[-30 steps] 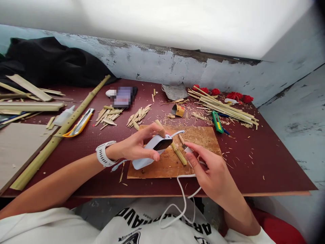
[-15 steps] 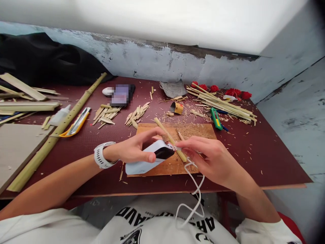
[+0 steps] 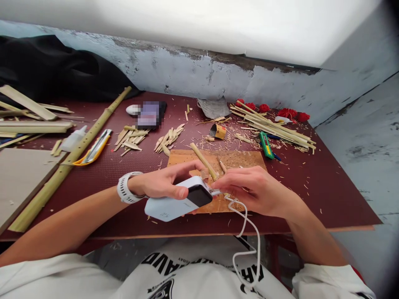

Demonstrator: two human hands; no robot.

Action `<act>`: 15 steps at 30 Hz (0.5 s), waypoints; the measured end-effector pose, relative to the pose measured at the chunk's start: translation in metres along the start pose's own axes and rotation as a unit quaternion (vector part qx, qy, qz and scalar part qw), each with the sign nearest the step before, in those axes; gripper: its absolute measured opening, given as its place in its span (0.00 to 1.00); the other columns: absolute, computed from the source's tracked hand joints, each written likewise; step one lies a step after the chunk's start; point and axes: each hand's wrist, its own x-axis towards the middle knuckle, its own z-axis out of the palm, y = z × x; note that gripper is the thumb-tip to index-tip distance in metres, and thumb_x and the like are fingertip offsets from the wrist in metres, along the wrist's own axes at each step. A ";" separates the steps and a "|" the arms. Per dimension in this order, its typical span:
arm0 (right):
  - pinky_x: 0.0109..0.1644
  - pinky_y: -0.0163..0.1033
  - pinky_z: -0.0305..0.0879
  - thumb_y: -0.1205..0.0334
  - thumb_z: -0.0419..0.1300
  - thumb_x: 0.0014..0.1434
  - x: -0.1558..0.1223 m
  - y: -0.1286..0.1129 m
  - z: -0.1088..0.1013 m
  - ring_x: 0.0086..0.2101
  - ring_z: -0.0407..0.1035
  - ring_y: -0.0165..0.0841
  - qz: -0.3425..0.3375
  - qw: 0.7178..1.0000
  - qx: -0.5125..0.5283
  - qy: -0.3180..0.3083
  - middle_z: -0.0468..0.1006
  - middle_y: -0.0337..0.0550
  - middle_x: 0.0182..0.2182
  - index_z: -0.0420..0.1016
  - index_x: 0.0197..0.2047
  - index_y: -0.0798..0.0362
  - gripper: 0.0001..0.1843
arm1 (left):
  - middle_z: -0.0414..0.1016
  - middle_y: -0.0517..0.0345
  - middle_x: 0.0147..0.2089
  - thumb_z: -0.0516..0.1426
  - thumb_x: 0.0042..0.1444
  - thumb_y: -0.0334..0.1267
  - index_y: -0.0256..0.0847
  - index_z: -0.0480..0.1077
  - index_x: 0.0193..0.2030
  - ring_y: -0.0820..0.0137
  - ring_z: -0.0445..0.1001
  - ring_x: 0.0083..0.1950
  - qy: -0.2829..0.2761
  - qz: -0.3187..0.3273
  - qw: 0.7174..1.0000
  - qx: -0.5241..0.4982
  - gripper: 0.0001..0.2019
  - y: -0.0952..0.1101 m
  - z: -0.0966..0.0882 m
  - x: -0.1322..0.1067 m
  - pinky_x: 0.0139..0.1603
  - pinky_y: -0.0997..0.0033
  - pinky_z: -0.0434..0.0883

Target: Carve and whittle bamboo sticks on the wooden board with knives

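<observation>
My left hand [image 3: 170,180] is wrapped round a white power bank [image 3: 174,206] with a dark end panel, held tilted above the table's front part. Between the pinched fingers of my right hand [image 3: 249,189] is the plug of a white charging cable [image 3: 255,232], against the ported end of the power bank. Whether the plug sits fully in the port I cannot tell. The cable loops down in front of my shirt. Under both hands lies a brown wooden board [image 3: 187,156], with a bamboo stick [image 3: 203,160] and a thin pointed tool [image 3: 222,165] on it.
A yellow utility knife [image 3: 93,148] and a long bamboo pole [image 3: 77,151] lie at left. Bamboo pieces [image 3: 170,138] are heaped behind the board. At right are a green cutter [image 3: 266,145], bamboo strips [image 3: 274,126] and red flowers [image 3: 286,113]. A wall [image 3: 181,72] bounds the back.
The power bank has turned and shifted slightly left and down, showing more of its dark end panel. My right hand has stayed at its port end. The cable loop has swung right.
</observation>
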 end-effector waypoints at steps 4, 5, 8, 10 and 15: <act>0.39 0.31 0.62 0.73 0.57 0.71 -0.001 0.001 0.004 0.36 0.72 0.23 -0.019 1.000 -0.007 0.012 0.82 0.39 0.40 0.79 0.55 0.53 0.14 | 0.81 0.51 0.50 0.69 0.58 0.56 0.47 0.57 0.57 0.70 0.82 0.31 0.004 -0.010 1.000 -0.023 0.32 0.000 0.002 0.000 0.26 0.78 0.75; 0.38 0.31 0.61 0.72 0.57 0.72 -0.002 0.002 0.005 0.35 0.71 0.23 -0.020 1.000 -0.007 0.019 0.82 0.39 0.39 0.79 0.55 0.53 0.14 | 0.81 0.51 0.50 0.69 0.58 0.56 0.47 0.57 0.57 0.69 0.82 0.31 0.014 -0.012 1.000 -0.016 0.32 0.000 0.002 -0.001 0.26 0.78 0.75; 0.38 0.32 0.62 0.70 0.58 0.72 -0.005 0.009 0.010 0.34 0.71 0.24 -0.020 0.999 0.030 0.021 0.82 0.40 0.38 0.79 0.55 0.52 0.13 | 0.82 0.50 0.49 0.70 0.57 0.56 0.47 0.56 0.58 0.70 0.81 0.30 0.014 -0.032 0.999 -0.004 0.33 -0.001 0.002 -0.001 0.24 0.79 0.72; 0.38 0.32 0.64 0.68 0.59 0.72 -0.006 0.013 0.012 0.34 0.72 0.25 -0.022 0.997 0.069 0.016 0.83 0.40 0.37 0.80 0.54 0.51 0.12 | 0.82 0.50 0.47 0.70 0.57 0.57 0.47 0.56 0.59 0.71 0.80 0.29 0.005 -0.041 0.999 0.004 0.34 -0.001 0.003 -0.001 0.23 0.81 0.71; 0.37 0.31 0.63 0.70 0.60 0.71 -0.007 0.014 0.011 0.32 0.71 0.23 -0.023 0.997 0.072 0.028 0.82 0.39 0.36 0.81 0.53 0.52 0.11 | 0.80 0.57 0.40 0.70 0.55 0.59 0.47 0.59 0.59 0.71 0.78 0.29 0.043 -0.039 0.996 0.070 0.35 0.003 0.003 -0.001 0.25 0.78 0.73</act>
